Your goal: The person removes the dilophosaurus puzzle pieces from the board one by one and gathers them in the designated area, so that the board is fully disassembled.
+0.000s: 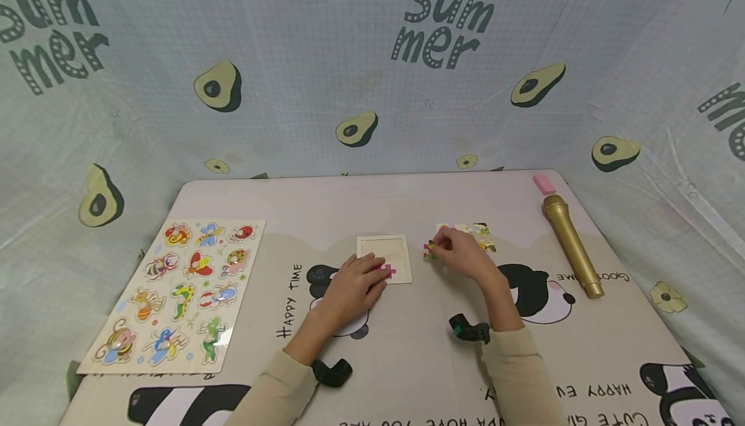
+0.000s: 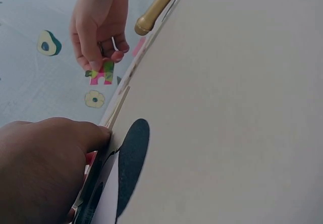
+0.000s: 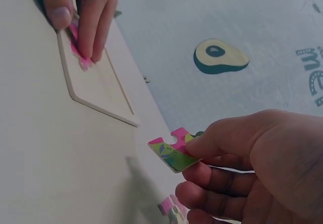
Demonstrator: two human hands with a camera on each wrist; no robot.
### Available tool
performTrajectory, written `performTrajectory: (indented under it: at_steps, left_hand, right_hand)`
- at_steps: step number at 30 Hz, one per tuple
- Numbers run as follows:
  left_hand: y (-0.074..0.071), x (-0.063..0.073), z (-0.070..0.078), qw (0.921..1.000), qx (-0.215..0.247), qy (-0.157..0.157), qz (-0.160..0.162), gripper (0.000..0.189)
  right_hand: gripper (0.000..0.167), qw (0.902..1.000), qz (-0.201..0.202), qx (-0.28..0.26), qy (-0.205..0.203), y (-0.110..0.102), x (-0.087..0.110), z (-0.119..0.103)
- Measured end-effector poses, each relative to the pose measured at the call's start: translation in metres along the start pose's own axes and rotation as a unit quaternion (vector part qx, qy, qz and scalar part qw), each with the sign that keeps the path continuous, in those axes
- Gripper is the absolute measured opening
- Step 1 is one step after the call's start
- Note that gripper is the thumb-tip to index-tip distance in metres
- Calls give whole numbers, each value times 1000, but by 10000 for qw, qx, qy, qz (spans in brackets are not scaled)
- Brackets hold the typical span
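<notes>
A square wooden puzzle tray (image 1: 381, 246) lies near the middle of the table. My left hand (image 1: 355, 282) rests over its left part, its fingers lying fairly straight on a pink puzzle piece (image 3: 82, 57) inside the tray. To the right of the tray, my right hand (image 1: 462, 256) pinches a pink and green puzzle piece (image 3: 174, 152) between thumb and fingers, held above the table. Just behind that hand are several loose puzzle pieces (image 1: 484, 235), partly covered by it.
At the left lies a large board (image 1: 194, 300) with cartoon insect pictures. A gold microphone-shaped object (image 1: 573, 245) is at the right, with a pink block (image 1: 544, 184) behind it. Printed cloth walls (image 1: 291, 103) surround the table's back and sides.
</notes>
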State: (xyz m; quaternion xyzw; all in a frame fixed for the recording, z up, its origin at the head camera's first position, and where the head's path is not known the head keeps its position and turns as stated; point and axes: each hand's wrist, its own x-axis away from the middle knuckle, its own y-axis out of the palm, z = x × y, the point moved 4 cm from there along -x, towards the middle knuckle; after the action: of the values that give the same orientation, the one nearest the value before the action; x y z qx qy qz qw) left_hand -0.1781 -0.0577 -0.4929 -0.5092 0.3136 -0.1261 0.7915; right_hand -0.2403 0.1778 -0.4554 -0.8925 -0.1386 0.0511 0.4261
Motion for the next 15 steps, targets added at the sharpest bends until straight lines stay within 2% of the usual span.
performTrajectory:
  at_steps: [15]
  left_hand:
    - [-2, -1, 0, 9999, 58, 40, 78, 28]
  right_hand:
    - [22, 9976, 270, -378, 509, -28, 10, 22]
